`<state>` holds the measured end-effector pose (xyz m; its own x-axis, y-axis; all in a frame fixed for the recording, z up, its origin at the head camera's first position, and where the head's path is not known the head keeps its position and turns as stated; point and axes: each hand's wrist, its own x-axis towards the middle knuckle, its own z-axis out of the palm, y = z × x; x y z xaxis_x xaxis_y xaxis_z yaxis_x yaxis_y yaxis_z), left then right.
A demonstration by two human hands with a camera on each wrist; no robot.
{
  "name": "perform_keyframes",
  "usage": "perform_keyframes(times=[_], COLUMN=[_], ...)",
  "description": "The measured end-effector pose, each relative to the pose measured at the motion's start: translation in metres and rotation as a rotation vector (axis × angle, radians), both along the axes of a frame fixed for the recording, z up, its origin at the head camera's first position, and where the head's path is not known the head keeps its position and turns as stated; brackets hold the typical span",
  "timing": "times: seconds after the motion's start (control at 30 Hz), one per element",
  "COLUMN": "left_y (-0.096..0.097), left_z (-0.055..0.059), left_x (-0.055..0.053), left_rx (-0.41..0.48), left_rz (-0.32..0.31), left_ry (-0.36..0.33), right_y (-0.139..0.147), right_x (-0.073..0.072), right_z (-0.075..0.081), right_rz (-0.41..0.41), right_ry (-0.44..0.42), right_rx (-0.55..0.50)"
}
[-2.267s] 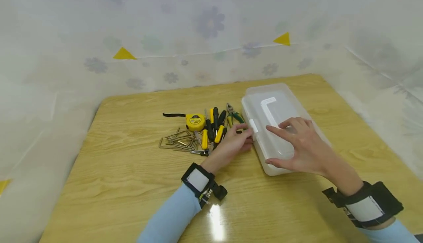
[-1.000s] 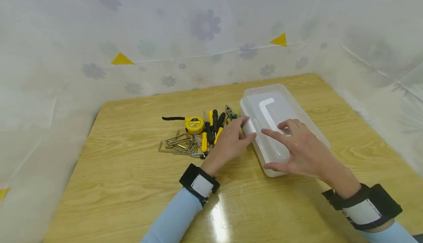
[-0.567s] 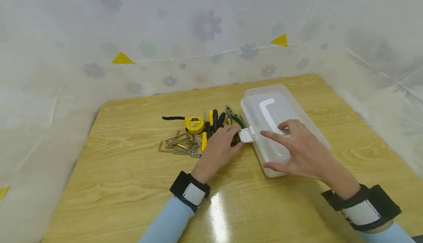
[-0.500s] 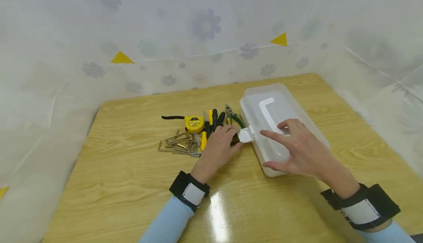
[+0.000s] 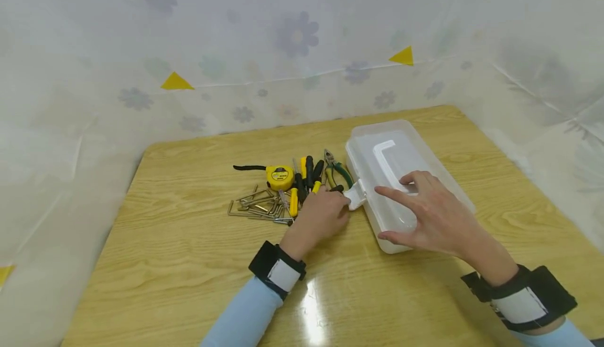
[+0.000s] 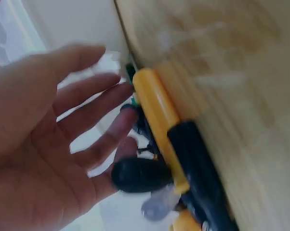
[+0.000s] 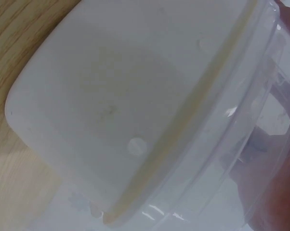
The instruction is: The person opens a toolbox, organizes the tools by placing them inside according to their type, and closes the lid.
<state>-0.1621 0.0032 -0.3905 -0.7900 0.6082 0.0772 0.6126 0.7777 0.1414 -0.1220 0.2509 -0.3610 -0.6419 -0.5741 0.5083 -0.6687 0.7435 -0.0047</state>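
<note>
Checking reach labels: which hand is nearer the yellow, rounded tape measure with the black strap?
Left. The left hand is to the near right of the tape measure; the right hand is farther right, over the translucent rectangular plastic box.

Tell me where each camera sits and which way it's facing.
Head: worn on the head, looking forward and down at the table; the left hand, right hand and both sleeves show.
Left wrist: on that wrist, looking past the left palm and fingers toward the screwdrivers.
Right wrist: on that wrist, facing the box up close; part of the hand shows at the right edge.
Shared: head and right wrist views both show the box.
</note>
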Motion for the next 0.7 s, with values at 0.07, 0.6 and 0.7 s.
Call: perform_keyframes(times=[0.07, 0.6, 0.7], left_y=[0.003, 0.009, 0.010], left_z=[-0.001, 0.012, 0.012], left_x=[0.000, 0.001, 0.001], left_rx=[0.008, 0.127, 0.098], left_rz=[-0.037, -0.033, -0.023], left_ry=[-0.027, 0.121, 0.128], right_y=[0.001, -0.001, -0.002], right_x=[0.000, 0.001, 0.000], right_z=[0.000, 0.001, 0.001], right_rz=[-0.007, -0.013, -0.009], right_ry=[-0.003, 0.008, 0.015], right_rx=[0.004, 0.008, -0.001])
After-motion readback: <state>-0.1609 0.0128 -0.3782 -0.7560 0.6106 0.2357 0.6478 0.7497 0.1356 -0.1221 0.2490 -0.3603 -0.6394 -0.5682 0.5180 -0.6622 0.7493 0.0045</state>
